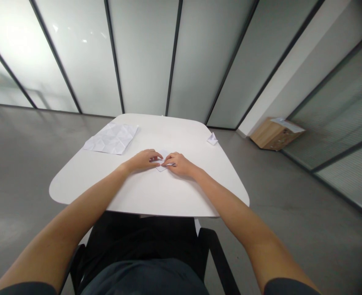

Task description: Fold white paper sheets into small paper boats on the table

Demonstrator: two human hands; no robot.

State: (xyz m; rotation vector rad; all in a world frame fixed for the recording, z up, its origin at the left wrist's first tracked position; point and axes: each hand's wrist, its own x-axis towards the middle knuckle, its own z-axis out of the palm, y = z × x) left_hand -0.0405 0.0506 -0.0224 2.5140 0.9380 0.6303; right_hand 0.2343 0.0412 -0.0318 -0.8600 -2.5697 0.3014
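A small folded piece of white paper (160,168) lies on the white table (168,196) in front of me, partly covered by my fingers. My left hand (144,159) grips its left side between thumb and fingers. From the other side my right hand (179,164) pinches the paper, its fingertips almost meeting those of the left. The exact folds under the fingers are too small to make out.
A creased white sheet (113,138) is spread at the table's left rear. Near the right edge stands a small folded paper shape (212,139). A cardboard box (273,134) sits on the floor by the wall. Frosted glass panels (144,57) rise behind the table.
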